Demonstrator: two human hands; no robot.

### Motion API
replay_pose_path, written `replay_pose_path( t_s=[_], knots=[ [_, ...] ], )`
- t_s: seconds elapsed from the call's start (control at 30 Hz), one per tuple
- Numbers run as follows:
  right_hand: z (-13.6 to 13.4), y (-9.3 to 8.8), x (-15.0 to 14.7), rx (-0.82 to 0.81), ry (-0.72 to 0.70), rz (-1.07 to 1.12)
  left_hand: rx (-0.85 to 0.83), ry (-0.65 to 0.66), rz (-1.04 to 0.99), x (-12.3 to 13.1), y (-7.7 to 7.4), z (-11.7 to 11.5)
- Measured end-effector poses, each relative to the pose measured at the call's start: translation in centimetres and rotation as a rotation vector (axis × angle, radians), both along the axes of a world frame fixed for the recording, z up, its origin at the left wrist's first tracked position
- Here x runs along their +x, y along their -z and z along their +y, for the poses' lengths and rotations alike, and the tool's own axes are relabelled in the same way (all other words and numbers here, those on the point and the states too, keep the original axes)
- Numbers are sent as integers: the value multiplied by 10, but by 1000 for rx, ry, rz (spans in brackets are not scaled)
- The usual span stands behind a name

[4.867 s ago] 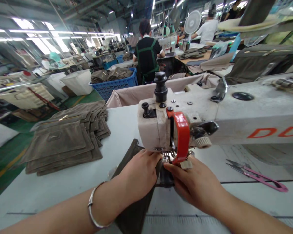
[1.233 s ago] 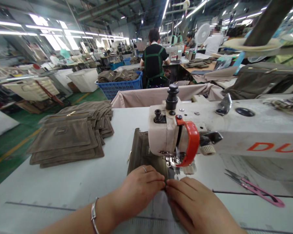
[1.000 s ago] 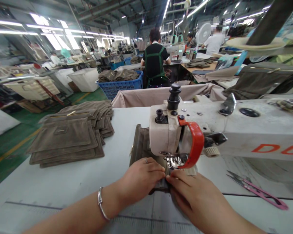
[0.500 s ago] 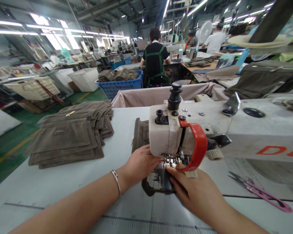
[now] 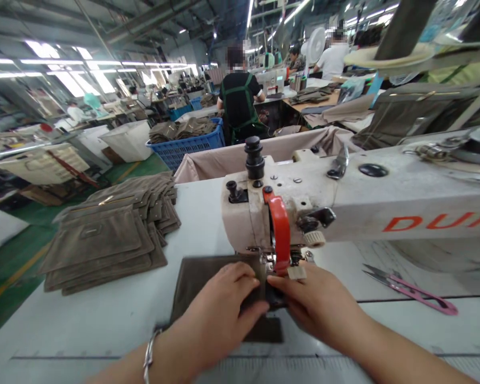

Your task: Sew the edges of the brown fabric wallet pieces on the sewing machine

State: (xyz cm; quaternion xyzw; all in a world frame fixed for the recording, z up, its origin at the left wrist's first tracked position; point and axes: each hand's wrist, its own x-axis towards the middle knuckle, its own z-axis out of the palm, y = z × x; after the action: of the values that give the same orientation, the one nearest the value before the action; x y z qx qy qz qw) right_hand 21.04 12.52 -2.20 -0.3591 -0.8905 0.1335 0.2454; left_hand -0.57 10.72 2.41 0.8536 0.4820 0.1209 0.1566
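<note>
A dark brown fabric panel lies flat on the white table, left of the needle area of a sewing machine. My left hand is over the panel, its fingers curled and its thumb stretched toward the presser foot, gripping the panel near its right edge. A strip of the same fabric shows below the thumb. To the right of the needle, my right hand has its index finger stretched to the presser foot. Behind the red guard, part of the needle area is hidden.
Stacked brown fabric pouches lie at left on the table. Pink-handled thread snips rest at right, below the machine arm. Beyond the table are a pink cloth-lined trough, a blue basket and a seated person.
My left hand has come nearer and lower, and the brown panel, before mostly behind the machine head, now lies in front at its left. The view has shifted, moving the machine leftward.
</note>
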Motion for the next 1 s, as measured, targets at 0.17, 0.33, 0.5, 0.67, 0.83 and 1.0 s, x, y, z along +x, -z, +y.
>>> replay_pose_path(
  t_s=[0.17, 0.33, 0.5, 0.67, 0.83, 1.0],
  knots=[
    [-1, -4, 7, 3, -139, 59, 81, 111, 67, 1, 6, -38],
    [-3, -13, 9, -53, -217, -4, 294, 184, 29, 4, 27, -48],
    [-7, -11, 11, 5, -212, -39, 352, 202, -49, 8, 35, -50],
    [-11, -5, 8, 6, -196, -53, 244, 211, -68, 2, 26, -41],
    [-9, -7, 5, 26, -158, -26, 140, 209, -70, -3, 18, -24],
    [-3, -9, 9, -21, -106, 60, 44, 104, -134, -4, 20, -22]
  ],
)
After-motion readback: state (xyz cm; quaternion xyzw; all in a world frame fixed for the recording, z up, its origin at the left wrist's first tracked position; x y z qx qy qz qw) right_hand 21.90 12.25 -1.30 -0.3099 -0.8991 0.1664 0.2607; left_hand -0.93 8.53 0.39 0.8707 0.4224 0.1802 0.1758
